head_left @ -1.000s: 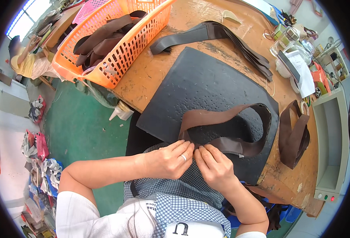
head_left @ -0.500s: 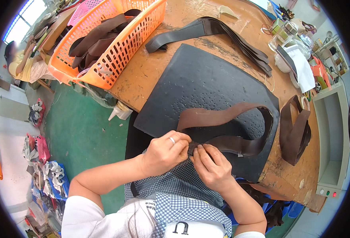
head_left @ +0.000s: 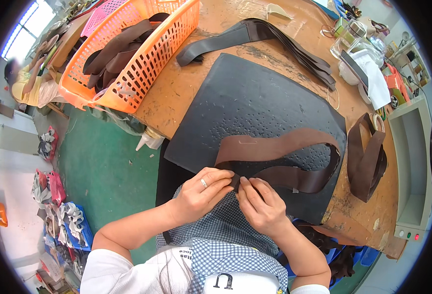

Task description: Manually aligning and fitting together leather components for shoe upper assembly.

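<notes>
I pinch the brown strap [head_left: 294,139] between the thumb and fingers of my left hand [head_left: 203,193] and my right hand [head_left: 261,203], fingertips nearly closed on it, a short dark stretch showing between them. The strap loops away from me on the dented black mat [head_left: 255,88], near its front edge. Ahead on my left, at the edge of the brown worktable [head_left: 174,100], the perforated orange plastic basket [head_left: 152,68] holds a tangled heap of brown strips [head_left: 120,41], piled toward its near end. Beyond it shows part of a pink basket [head_left: 102,17]. Down at left, a blue crate [head_left: 86,230] bears crumpled whitish pieces [head_left: 72,218]. Past the mat lies a bundle of dark straps [head_left: 291,44]; just right of the mat, a folded brown strap [head_left: 364,161] touches a pale ring-shaped roll [head_left: 378,122]
</notes>
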A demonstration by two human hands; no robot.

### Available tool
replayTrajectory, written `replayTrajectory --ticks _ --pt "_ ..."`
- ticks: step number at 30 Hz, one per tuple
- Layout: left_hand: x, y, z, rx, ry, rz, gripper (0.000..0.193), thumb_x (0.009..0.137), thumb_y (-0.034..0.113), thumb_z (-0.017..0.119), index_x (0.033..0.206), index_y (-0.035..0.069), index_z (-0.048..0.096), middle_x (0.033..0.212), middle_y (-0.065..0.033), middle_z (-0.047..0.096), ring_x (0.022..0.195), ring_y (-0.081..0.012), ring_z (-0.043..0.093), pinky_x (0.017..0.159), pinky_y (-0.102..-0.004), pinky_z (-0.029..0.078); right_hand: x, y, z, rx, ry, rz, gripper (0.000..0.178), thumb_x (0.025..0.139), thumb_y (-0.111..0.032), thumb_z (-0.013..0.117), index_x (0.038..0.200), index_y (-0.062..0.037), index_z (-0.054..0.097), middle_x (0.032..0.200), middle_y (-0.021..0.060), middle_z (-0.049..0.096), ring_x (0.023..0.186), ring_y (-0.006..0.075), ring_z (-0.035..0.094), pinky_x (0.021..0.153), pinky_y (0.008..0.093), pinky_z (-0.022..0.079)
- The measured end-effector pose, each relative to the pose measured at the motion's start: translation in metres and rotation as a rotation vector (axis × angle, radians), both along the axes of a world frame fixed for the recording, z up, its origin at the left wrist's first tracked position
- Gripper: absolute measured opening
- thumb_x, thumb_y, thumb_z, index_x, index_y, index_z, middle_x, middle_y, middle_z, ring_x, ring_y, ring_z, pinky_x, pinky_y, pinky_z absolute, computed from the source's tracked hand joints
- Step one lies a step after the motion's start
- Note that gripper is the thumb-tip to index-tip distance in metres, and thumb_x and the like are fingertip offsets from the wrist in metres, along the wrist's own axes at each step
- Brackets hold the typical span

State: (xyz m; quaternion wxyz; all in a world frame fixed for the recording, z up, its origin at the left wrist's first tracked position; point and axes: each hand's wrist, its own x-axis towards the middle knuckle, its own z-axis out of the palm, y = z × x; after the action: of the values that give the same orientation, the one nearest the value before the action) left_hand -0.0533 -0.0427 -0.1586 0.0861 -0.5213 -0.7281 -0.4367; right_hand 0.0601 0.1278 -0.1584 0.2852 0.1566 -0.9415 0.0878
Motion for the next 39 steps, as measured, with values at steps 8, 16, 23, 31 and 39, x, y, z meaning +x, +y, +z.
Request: replayTrajectory --ticks 8,16,23,31,39 --pt "0.001 0.0 -0.005 -0.021 0.069 -0.021 0.028 0.068 -0.007 0.078 0.095 -0.007 0.071 0.104 -0.016 0.068 0.094 -0.0287 0.068 0.079 -0.0347 0.06 -0.001 0.002 -0.002 0.017 0.026 0.006 0.022 0.073 -0.01 0.065 0.091 0.0017 0.071 0.106 0.0147 0.068 0.098 0.0256 0.065 0.085 0.0354 0.058" --pt "0.01 0.007 -0.005 -0.008 0.06 0.095 0.025 0.069 -0.009 0.076 0.092 -0.004 0.069 0.098 -0.0128 0.069 0.086 -0.0258 0.069 0.073 -0.0341 0.06 0.002 0.002 0.003 -0.014 -0.033 0.008 0.018 0.076 -0.009 0.073 0.092 0.001 0.072 0.107 0.0132 0.069 0.1 0.0254 0.065 0.084 0.0355 0.059" --pt "0.018 0.012 -0.01 0.023 0.025 0.168 0.024 0.07 -0.01 0.075 0.091 -0.003 0.068 0.096 -0.0115 0.069 0.084 -0.0254 0.069 0.073 -0.0341 0.06 0.002 0.004 0.0 -0.039 -0.038 0.025 0.021 0.072 -0.007 0.071 0.091 0.0006 0.072 0.108 0.0148 0.069 0.1 0.0265 0.064 0.085 0.0362 0.06" --pt "0.015 0.004 -0.014 -0.062 0.225 -0.015 0.031 0.069 -0.002 0.075 0.098 -0.01 0.07 0.107 -0.0172 0.067 0.098 -0.0313 0.067 0.09 -0.0411 0.059 0.003 0.005 0.001 -0.024 -0.02 -0.01 0.028 0.069 -0.008 0.07 0.095 0.0025 0.072 0.11 0.0156 0.068 0.102 0.0272 0.065 0.088 0.0374 0.059" --pt "0.015 0.005 0.0 -0.136 0.268 -0.04 0.038 0.067 0.002 0.077 0.103 -0.006 0.07 0.114 -0.013 0.065 0.102 -0.0282 0.065 0.092 -0.0389 0.056 0.014 0.015 0.01 -0.238 -0.069 -0.006 0.034 0.073 -0.005 0.073 0.105 0.004 0.068 0.114 0.0166 0.067 0.107 0.029 0.065 0.092 0.0402 0.056"
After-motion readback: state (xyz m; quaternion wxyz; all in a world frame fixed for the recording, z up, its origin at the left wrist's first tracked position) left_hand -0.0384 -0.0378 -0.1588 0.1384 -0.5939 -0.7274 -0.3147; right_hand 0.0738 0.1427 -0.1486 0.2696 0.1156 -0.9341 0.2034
